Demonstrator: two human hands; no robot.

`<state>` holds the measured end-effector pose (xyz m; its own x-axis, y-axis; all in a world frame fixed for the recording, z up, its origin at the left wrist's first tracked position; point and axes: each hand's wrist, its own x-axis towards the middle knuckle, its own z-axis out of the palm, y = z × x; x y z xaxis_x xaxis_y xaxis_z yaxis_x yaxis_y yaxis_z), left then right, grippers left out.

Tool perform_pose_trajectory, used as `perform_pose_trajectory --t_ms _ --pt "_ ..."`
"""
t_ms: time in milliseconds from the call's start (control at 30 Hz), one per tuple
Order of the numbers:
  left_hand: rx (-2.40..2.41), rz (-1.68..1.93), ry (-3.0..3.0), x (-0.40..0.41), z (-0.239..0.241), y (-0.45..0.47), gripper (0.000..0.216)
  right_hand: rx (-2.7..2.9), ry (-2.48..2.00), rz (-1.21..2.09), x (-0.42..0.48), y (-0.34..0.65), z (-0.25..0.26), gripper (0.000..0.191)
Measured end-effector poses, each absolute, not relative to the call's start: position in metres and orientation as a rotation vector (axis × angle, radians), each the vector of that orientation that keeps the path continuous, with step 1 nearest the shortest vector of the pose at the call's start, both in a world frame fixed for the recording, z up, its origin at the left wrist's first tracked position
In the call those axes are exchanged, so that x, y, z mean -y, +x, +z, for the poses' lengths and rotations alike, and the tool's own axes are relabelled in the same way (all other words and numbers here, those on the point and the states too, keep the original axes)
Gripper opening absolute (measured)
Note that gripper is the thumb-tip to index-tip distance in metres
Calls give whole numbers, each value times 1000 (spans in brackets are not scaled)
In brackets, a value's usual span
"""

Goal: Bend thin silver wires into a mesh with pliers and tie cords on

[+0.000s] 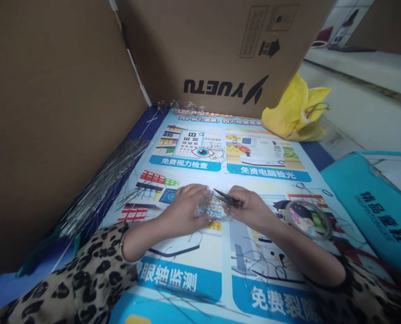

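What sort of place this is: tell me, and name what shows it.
Probably an improvised handwork corner, at home or in a small workshop; I cannot tell which. The right hand holds a dark pointed tool, a bundle of thin wires lies at the left, and a cardboard panel stands behind the printed poster.

YUETU stood upside down on a cardboard box (217, 49); a turquoise box (359, 189) read 精品童鞋; a poster (225, 258) showed 免费视力检查 and 免费电脑验光.

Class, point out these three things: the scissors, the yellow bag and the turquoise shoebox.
Scissors (230, 200): head view, on the dark blades.
Yellow bag (286, 114): head view, on its crumpled side.
Turquoise shoebox (378, 209): head view, on the printed panel.
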<state>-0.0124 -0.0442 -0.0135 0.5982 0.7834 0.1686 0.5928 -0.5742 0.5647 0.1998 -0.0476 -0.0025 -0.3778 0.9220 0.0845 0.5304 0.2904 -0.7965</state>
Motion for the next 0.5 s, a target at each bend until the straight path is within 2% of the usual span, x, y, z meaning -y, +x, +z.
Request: perform_pose_trajectory --t_ms 233,500 --pt "-1099 709 2278 40 -11 -11 44 2113 -1287 893 48 200 -1 8" --pt "-1270 727 2077 46 -8 -7 24 2265 -1284 896 47 201 3 10"
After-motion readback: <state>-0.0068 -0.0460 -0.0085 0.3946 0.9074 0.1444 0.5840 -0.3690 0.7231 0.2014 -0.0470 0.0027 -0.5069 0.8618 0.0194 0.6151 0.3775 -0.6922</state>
